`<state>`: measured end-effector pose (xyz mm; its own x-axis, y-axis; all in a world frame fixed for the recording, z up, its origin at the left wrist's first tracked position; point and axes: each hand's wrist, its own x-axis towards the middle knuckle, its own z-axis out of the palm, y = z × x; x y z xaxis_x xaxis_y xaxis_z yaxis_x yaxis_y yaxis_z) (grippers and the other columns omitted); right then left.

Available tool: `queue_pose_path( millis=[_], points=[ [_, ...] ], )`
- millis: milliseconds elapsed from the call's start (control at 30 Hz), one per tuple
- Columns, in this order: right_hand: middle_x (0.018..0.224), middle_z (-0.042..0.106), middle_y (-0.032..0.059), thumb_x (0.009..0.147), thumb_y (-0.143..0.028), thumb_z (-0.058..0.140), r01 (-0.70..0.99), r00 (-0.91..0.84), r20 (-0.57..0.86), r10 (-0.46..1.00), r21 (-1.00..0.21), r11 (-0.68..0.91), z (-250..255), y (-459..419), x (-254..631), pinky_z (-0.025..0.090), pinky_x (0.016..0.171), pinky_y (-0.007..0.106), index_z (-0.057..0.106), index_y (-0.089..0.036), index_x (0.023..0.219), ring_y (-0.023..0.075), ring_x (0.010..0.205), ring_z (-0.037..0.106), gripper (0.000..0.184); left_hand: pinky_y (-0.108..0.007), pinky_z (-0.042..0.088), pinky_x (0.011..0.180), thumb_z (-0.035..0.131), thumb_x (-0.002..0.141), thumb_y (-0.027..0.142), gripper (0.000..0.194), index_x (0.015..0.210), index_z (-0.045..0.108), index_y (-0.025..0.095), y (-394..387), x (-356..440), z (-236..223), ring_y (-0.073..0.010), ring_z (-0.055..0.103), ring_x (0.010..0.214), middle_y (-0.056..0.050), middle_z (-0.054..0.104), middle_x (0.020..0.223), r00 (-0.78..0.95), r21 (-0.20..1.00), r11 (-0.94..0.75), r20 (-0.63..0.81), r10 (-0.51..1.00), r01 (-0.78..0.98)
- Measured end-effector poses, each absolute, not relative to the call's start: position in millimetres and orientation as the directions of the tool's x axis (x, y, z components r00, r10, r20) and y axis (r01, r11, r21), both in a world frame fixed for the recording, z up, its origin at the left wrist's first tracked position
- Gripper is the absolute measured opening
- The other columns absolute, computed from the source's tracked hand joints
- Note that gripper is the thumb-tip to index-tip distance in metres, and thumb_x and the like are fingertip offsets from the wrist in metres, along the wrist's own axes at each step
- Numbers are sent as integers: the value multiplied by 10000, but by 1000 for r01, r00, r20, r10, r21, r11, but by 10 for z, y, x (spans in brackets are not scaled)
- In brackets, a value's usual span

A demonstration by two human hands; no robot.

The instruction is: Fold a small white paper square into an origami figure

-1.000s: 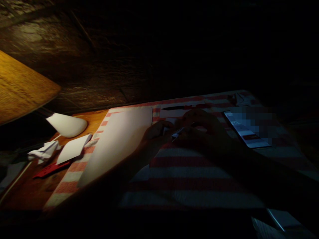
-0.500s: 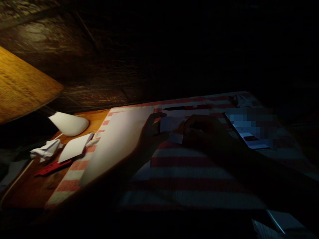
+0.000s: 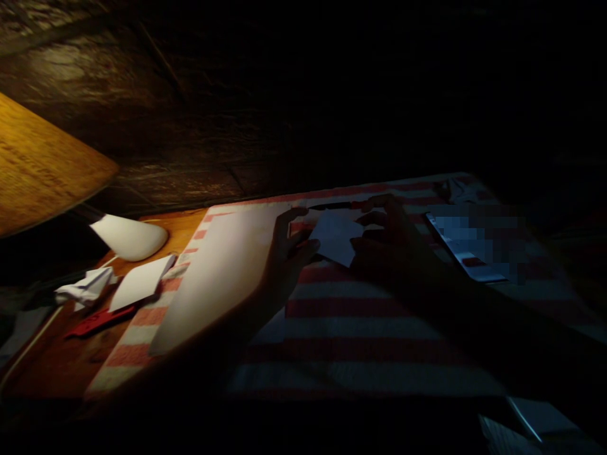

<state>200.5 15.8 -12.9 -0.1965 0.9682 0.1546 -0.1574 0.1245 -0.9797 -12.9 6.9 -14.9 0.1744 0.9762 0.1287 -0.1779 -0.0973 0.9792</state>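
A small white piece of paper (image 3: 337, 235) is held up over the red-and-white striped cloth (image 3: 360, 309), its outline angled and its lower edge slanting. My left hand (image 3: 290, 243) has the paper's left edge by the thumb, with the index finger stretched out above. At the right edge, the thumb and fingertips of my right hand (image 3: 391, 237) touch the paper, fingers curled. Just behind it lies a knife (image 3: 328, 206) with a dark blade; my right hand partly covers its red handle. Both hands are in deep shadow, so the finger contacts show poorly.
A large white sheet (image 3: 218, 259) lies left on the cloth. Further left are a lamp with a wooden shade (image 3: 45, 167) and white base (image 3: 135, 237), crumpled paper (image 3: 88, 287), a curled paper (image 3: 142, 281) and a flat red object (image 3: 99, 322). A lit screen device (image 3: 462, 249) lies right.
The paper has turned and shows a wider, angled face. My right hand has shifted up slightly and its fingers have spread along the right edge. My left hand stays nearly in place.
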Motion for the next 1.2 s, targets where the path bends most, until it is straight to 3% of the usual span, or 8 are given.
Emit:
queue_pose_path(
  millis=[100, 200, 400, 600, 733, 933, 1100, 1200],
  points=[
    [1115, 672, 44, 765, -181, 753, -133, -205, 134, 970, -985, 108, -106, 160, 2005, 549, 519, 256, 610, -225, 978, 141, 697, 665, 261, -300, 592, 722, 728, 853, 246, 302, 1112, 574, 241, 37, -104, -117, -169, 699, 759, -9, 692, 905, 172, 982, -162, 177, 969, -97],
    [902, 712, 59, 802, -261, 750, -51, -218, 67, 974, -997, 58, -84, 143, 2005, 529, 549, 277, 701, -172, 931, 150, 651, 653, 165, -288, 588, 746, 681, 853, 208, 65, 908, 687, 175, 27, -108, -114, -167, 709, 778, -31, 708, 861, 211, 979, -201, 192, 958, 22],
    [684, 620, -15, 767, -215, 775, -58, -263, 5, 965, -998, -11, -53, 89, 2018, 437, 533, 253, 743, -184, 1060, 129, 601, 572, 296, -294, 597, 791, 666, 759, 130, 270, 1019, 726, 173, 66, -164, -184, -189, 753, 842, -36, 781, 880, 242, 986, -126, 148, 959, -106],
    [1119, 702, 84, 808, -292, 786, 79, -255, 148, 956, -982, 173, -81, 146, 2029, 544, 770, 355, 775, -223, 1044, 217, 925, 673, 246, -243, 601, 717, 707, 804, 143, 144, 943, 729, 175, 70, -146, -169, -150, 749, 760, -12, 769, 804, 197, 990, -136, 143, 970, -47],
    [1097, 703, 83, 825, -350, 791, 125, -239, 171, 956, -971, 205, -99, 169, 2037, 552, 796, 371, 781, -223, 1008, 225, 943, 678, 223, -240, 611, 727, 705, 846, 174, 76, 921, 719, 168, 55, -119, -132, -138, 745, 737, -15, 766, 786, 191, 989, -148, 147, 971, -13],
    [1097, 661, 71, 738, -221, 828, 93, -285, 215, 934, -964, 251, -46, 106, 2045, 545, 728, 326, 766, -203, 1067, 166, 829, 646, 336, -231, 605, 729, 702, 873, 206, 68, 934, 714, 178, 52, -124, -139, -138, 752, 770, -19, 772, 815, 200, 984, -177, 175, 964, -6],
    [1099, 659, 62, 776, -236, 810, 70, -258, 272, 927, -952, 298, -61, 110, 2032, 539, 768, 338, 782, -225, 979, 170, 847, 637, 205, -246, 597, 755, 723, 843, 206, 128, 970, 720, 187, 48, -135, -130, -154, 748, 842, -27, 771, 895, 256, 974, -225, 211, 943, 27],
    [1104, 650, 56, 778, -233, 820, 42, -281, 292, 914, -948, 316, -104, 131, 2022, 532, 816, 357, 800, -245, 932, 183, 905, 627, 156, -239, 587, 715, 735, 815, 194, 89, 902, 718, 184, 45, -129, -120, -150, 733, 801, -19, 759, 836, 240, 969, -237, 215, 947, 65]
  ],
)
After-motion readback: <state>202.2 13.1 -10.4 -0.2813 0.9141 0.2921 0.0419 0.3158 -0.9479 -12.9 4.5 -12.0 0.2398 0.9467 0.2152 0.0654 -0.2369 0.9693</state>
